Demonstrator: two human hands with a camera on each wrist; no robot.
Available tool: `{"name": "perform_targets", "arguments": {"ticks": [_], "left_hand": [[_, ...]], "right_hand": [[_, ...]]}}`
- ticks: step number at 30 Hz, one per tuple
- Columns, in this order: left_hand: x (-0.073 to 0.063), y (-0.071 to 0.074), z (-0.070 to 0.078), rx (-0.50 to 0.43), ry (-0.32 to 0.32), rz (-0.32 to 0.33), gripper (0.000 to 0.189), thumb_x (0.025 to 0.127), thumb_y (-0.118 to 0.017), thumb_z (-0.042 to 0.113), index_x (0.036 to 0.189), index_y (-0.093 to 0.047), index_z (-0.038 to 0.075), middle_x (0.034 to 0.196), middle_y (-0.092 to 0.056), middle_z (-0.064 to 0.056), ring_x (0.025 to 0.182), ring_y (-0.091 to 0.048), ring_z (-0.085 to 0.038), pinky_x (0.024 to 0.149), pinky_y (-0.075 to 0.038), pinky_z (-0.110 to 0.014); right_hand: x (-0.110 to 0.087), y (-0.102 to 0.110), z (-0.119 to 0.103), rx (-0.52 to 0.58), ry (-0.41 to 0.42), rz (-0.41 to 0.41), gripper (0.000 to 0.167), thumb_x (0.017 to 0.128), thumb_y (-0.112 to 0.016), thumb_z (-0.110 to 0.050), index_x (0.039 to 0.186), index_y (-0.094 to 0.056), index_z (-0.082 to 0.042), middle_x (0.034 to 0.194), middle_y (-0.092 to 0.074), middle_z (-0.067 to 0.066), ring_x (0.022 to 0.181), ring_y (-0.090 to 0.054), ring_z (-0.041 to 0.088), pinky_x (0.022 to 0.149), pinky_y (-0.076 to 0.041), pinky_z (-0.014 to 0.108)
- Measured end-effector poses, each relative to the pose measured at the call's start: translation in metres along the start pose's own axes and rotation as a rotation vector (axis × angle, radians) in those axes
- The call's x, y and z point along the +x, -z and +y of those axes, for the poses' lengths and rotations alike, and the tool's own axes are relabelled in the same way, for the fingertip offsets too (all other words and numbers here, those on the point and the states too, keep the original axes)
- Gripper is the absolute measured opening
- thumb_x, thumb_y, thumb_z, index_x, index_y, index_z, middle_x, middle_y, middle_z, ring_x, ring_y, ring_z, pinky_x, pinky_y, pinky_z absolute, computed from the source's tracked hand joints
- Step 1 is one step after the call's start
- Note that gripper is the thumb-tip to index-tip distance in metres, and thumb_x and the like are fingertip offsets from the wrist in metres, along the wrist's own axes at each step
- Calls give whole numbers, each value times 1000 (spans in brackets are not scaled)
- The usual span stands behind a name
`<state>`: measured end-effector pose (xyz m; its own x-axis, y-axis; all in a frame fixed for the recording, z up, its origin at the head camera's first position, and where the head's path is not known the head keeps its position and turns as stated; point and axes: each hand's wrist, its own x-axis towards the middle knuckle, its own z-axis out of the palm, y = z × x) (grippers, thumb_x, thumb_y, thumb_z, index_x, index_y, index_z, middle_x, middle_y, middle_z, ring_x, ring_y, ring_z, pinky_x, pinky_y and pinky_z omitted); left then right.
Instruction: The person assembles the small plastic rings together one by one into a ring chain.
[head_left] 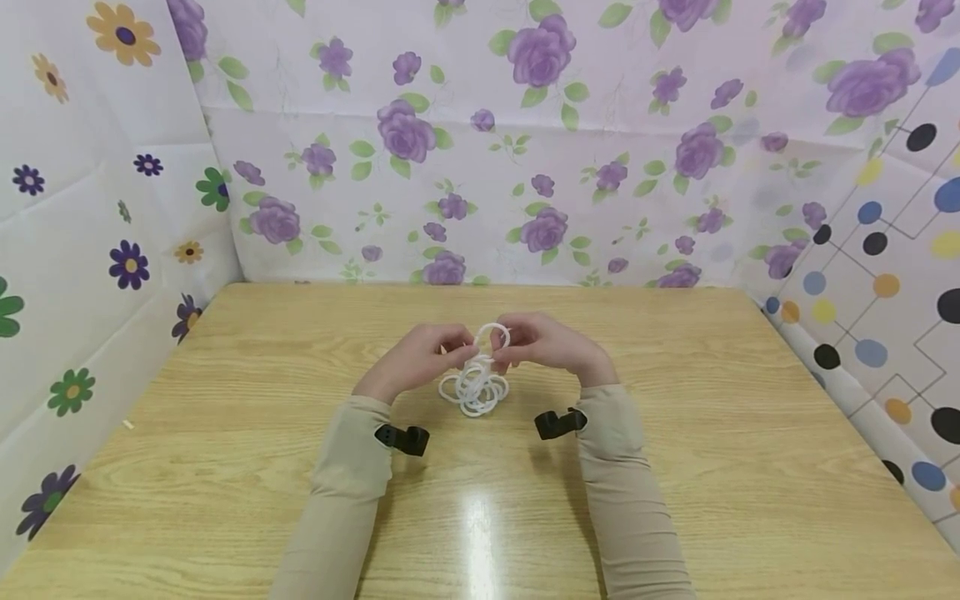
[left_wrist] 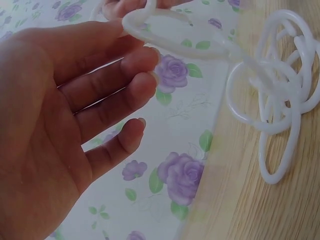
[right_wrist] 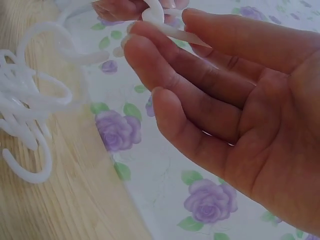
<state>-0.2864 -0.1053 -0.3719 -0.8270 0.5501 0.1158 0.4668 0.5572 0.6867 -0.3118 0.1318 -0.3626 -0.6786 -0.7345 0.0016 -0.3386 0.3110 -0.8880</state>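
Note:
Both hands are raised close together over the middle of the table, with a white plastic ring between them. My left hand pinches it near its left side with thumb and forefinger, the other fingers loosely bent. From the right, my right hand pinches a white piece at the ring's other side, thumb against fingertips. Below the hands hangs or lies a tangled cluster of linked white rings. In the right wrist view, one ring of the cluster shows an open end. Fingertips partly hide the held ring.
The wooden table runs back to a flowered cloth wall. Patterned sheets hang at the left and right. A black camera mount sits on the left wrist, another camera mount on the right.

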Motion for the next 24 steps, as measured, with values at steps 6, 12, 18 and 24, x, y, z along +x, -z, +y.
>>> {"name": "perform_targets", "arguments": {"ticks": [6,12,18,24], "left_hand": [[1,-1,-1,-14,-16,-20,21,99,-56,27,103,-66,8,90,-69,-11,84,-64,-26,74,-50,-30],[2,-2,1,-12,-6,-21,22,99,-55,28,102,-66,9,91,-70,-12,84,-64,-28,74,-49,-31],[2,-3,0,4,4,2,21,99,-55,28,105,-66,11,92,-70,-10,81,-62,-21,73,-47,-29],[2,-5,-2,-15,75,-54,31,95,-60,34,117,-61,11,104,-66,-8,95,-59,-20,83,-49,-35]], "right_hand": [[0,2,4,-156,-14,77,12,99,-54,-19,99,-60,-9,91,-71,14,83,-68,20,80,-52,42],[-3,5,5,-259,-16,133,14,97,-59,-20,91,-66,-10,84,-64,8,76,-54,17,71,-45,32],[-7,10,9,-261,-24,143,15,97,-59,-18,97,-69,-6,87,-64,7,78,-55,22,72,-46,30],[-12,16,7,-104,-31,239,16,97,-59,-16,100,-65,-2,88,-65,14,82,-63,29,76,-54,32]]}}
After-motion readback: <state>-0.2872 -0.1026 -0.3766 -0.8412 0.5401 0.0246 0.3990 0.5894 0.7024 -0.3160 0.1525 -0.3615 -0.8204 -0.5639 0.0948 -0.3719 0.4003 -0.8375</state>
